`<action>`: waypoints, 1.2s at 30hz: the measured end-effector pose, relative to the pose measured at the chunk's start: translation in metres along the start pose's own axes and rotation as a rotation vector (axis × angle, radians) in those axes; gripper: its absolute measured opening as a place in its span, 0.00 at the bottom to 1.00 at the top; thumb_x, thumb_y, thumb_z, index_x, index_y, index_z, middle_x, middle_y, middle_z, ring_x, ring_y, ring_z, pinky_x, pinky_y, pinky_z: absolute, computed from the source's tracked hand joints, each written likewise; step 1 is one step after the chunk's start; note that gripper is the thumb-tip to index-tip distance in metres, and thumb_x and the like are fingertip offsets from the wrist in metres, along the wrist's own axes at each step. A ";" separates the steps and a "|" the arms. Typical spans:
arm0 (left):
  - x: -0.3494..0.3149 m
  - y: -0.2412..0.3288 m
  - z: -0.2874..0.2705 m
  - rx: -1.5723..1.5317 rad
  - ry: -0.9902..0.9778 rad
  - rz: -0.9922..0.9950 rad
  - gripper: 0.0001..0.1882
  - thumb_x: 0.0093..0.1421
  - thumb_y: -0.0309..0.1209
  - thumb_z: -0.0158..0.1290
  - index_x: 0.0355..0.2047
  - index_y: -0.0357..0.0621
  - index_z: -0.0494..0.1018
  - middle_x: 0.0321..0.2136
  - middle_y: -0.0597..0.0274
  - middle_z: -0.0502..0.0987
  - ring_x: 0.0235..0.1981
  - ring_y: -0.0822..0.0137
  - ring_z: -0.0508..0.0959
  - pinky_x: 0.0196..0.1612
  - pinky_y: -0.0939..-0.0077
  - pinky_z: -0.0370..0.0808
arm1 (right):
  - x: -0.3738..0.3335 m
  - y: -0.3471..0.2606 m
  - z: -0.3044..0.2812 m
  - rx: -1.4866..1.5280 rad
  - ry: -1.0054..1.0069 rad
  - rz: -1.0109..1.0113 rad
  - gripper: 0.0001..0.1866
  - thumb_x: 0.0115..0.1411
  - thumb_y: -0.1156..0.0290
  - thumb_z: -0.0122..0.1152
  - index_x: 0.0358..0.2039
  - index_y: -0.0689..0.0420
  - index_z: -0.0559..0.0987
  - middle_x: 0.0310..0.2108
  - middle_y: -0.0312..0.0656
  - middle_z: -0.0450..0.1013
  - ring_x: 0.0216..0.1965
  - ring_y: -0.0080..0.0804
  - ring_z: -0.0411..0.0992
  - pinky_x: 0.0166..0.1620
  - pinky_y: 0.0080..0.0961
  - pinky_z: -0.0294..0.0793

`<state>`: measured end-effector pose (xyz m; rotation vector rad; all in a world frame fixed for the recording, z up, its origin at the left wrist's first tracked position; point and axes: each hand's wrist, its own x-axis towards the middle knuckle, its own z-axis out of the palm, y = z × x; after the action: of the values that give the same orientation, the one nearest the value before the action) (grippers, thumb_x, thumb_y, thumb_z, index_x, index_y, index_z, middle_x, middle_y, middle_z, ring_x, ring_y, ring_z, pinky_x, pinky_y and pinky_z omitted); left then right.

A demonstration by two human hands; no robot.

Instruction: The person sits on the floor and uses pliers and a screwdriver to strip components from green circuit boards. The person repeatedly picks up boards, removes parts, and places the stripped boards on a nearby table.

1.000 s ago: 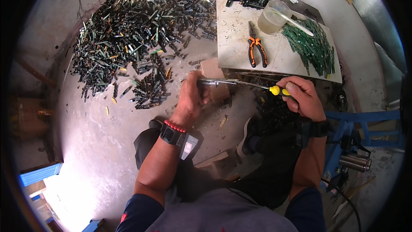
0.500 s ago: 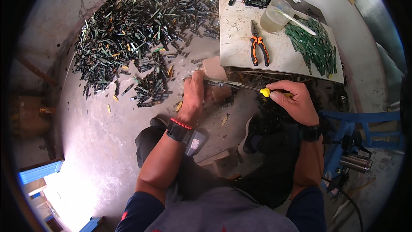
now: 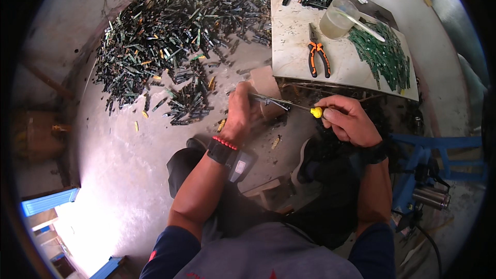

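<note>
My left hand [image 3: 240,108], closed, pinches a narrow dark strip [image 3: 276,103] that looks like a slim circuit board piece. In my right hand [image 3: 351,124] is a screwdriver with a yellow handle [image 3: 316,112], its thin shaft pointing left along the strip. The shaft's tip lies near my left fingers; whether it touches the strip I cannot tell. Below the strip, a tan block [image 3: 267,85] rests by the white board's near corner. My left fingertips are partly hidden behind the hand.
A big heap of dark strips [image 3: 155,46] covers the floor at far left. The white board [image 3: 289,62] at far right bears orange-black pliers [image 3: 319,57], a plastic cup of liquid [image 3: 337,20] and green strips [image 3: 385,57]. A blue frame [image 3: 439,147] stands at right.
The view has shifted slightly, moving the surroundings rightward. The strip now tilts more steeply down to the right. My right hand and the screwdriver have come a little closer to my left hand.
</note>
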<state>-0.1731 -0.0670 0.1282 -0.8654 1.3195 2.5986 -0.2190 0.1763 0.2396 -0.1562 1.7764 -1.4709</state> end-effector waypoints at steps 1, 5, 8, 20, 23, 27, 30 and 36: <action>0.001 -0.001 -0.001 -0.009 0.012 -0.017 0.13 0.60 0.41 0.39 0.28 0.43 0.61 0.09 0.66 0.55 0.09 0.73 0.53 0.13 0.78 0.49 | -0.003 -0.006 0.002 0.004 -0.020 0.026 0.12 0.60 0.70 0.53 0.42 0.62 0.74 0.22 0.35 0.69 0.19 0.13 0.60 0.22 0.13 0.59; 0.011 -0.006 -0.008 0.145 0.073 0.158 0.15 0.60 0.41 0.40 0.23 0.43 0.61 0.09 0.68 0.56 0.08 0.75 0.52 0.12 0.78 0.48 | 0.004 0.004 0.007 -0.285 0.053 -0.138 0.12 0.59 0.73 0.53 0.43 0.62 0.75 0.24 0.36 0.71 0.17 0.14 0.61 0.21 0.11 0.61; 0.025 -0.017 -0.021 0.460 0.029 0.560 0.17 0.60 0.42 0.39 0.22 0.43 0.61 0.09 0.68 0.56 0.08 0.76 0.51 0.12 0.80 0.48 | 0.013 0.023 0.016 -0.512 0.189 -0.508 0.13 0.57 0.75 0.55 0.42 0.64 0.75 0.28 0.39 0.74 0.23 0.21 0.69 0.28 0.16 0.69; 0.017 -0.013 -0.028 0.330 -0.108 0.388 0.14 0.61 0.42 0.39 0.26 0.44 0.61 0.09 0.69 0.53 0.09 0.76 0.51 0.12 0.80 0.47 | 0.009 0.016 0.009 -0.146 0.036 -0.247 0.12 0.59 0.73 0.55 0.41 0.67 0.76 0.21 0.34 0.69 0.21 0.15 0.62 0.25 0.13 0.63; 0.005 -0.001 -0.018 0.036 -0.108 0.069 0.13 0.60 0.41 0.40 0.26 0.44 0.61 0.09 0.69 0.52 0.08 0.75 0.51 0.12 0.79 0.47 | 0.009 0.015 0.010 -0.086 0.004 -0.210 0.13 0.60 0.72 0.53 0.41 0.67 0.76 0.18 0.33 0.66 0.20 0.14 0.60 0.23 0.12 0.60; 0.012 -0.005 -0.020 0.148 -0.029 0.169 0.14 0.60 0.41 0.40 0.25 0.44 0.61 0.08 0.69 0.52 0.07 0.75 0.51 0.11 0.78 0.48 | 0.015 0.025 0.018 -0.327 0.115 -0.446 0.12 0.59 0.74 0.54 0.41 0.67 0.76 0.25 0.39 0.73 0.24 0.20 0.68 0.28 0.16 0.67; 0.015 -0.001 -0.024 0.268 0.086 0.220 0.14 0.60 0.41 0.39 0.25 0.44 0.61 0.08 0.68 0.53 0.07 0.74 0.51 0.11 0.78 0.48 | 0.014 0.023 0.027 -0.577 0.175 -0.549 0.12 0.58 0.76 0.55 0.42 0.67 0.75 0.33 0.43 0.77 0.31 0.25 0.73 0.35 0.19 0.71; 0.006 0.004 -0.021 0.191 0.051 0.177 0.15 0.61 0.40 0.37 0.25 0.43 0.60 0.07 0.67 0.53 0.06 0.75 0.52 0.11 0.78 0.48 | 0.019 0.037 0.026 -0.306 0.133 -0.493 0.12 0.59 0.75 0.54 0.42 0.66 0.76 0.21 0.34 0.68 0.19 0.15 0.59 0.22 0.12 0.60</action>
<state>-0.1706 -0.0864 0.1184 -0.8236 1.6974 2.5349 -0.2016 0.1573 0.1983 -0.7097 2.1698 -1.5550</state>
